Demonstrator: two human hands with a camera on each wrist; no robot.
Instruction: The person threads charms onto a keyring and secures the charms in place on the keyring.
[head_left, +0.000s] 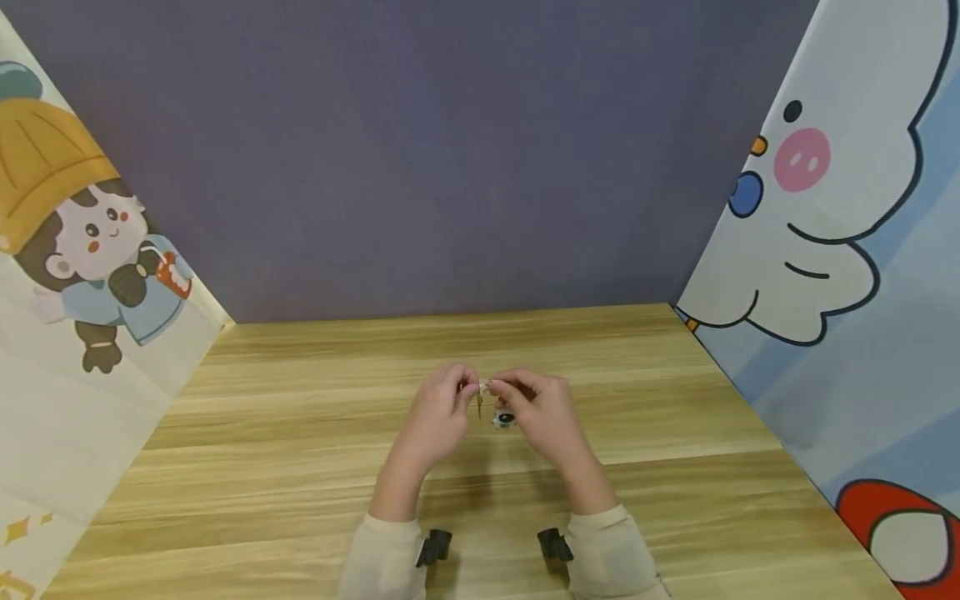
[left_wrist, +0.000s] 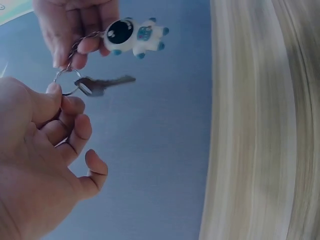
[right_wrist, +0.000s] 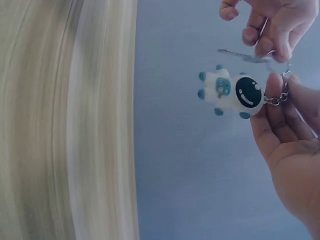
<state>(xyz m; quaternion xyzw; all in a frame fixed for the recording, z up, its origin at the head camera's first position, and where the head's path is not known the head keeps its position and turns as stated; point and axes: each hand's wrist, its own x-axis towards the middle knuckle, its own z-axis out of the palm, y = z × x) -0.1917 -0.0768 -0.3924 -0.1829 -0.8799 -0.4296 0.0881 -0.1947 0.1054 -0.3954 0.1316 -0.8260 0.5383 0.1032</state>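
Your left hand (left_wrist: pixel 35 150) pinches the key ring (left_wrist: pixel 67 82) above the table (head_left: pixel 300 467); your right hand (left_wrist: pixel 75 25) pinches the chain beside it, astronaut charm (left_wrist: pixel 132 35) dangling. The key (left_wrist: pixel 102 85) sits on the ring; judged: charm and key still joined, nothing separated.

The left hand (head_left: pixel 438 412) and the right hand (head_left: pixel 542 415) are meeting above the middle of the counter (head_left: pixel 300 467), well apart from its side edges and short of its back edge. Between their fingertips a key ring (left_wrist: pixel 66 81) is hanging in the air — the left hand is pinching it from one side, the right from the other. A key (left_wrist: pixel 102 85) is dangling from the ring, and a small figure charm (left_wrist: pixel 134 36) is hanging by a short chain (left_wrist: pixel 82 42) from the right hand — beside the key, nothing touching the counter.
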